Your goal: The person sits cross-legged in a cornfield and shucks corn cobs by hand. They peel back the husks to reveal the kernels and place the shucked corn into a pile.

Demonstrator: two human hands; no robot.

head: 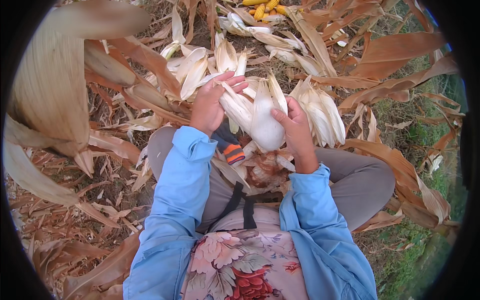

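My right hand (298, 129) holds pale dry corn husks (267, 123), its thumb pressed against a broad smooth husk leaf. My left hand (212, 103) is palm-up with fingers extended and apart, touching the narrow end of another husk leaf (237, 107) at the left of this bunch. Any corn ear within the husks is hidden. Below the bunch, between my legs, lie brown corn silk and husk scraps (262, 170). A dark sock with orange stripes (233, 153) shows beside them.
Loose pale husks (195, 67) lie ahead, and another husk bunch (322, 112) is right of my hand. Several husked yellow corn ears (262, 11) are piled farther off. Dry stalks and leaves (390, 52) surround me. A large husk-covered ear (48, 86) hangs close at left.
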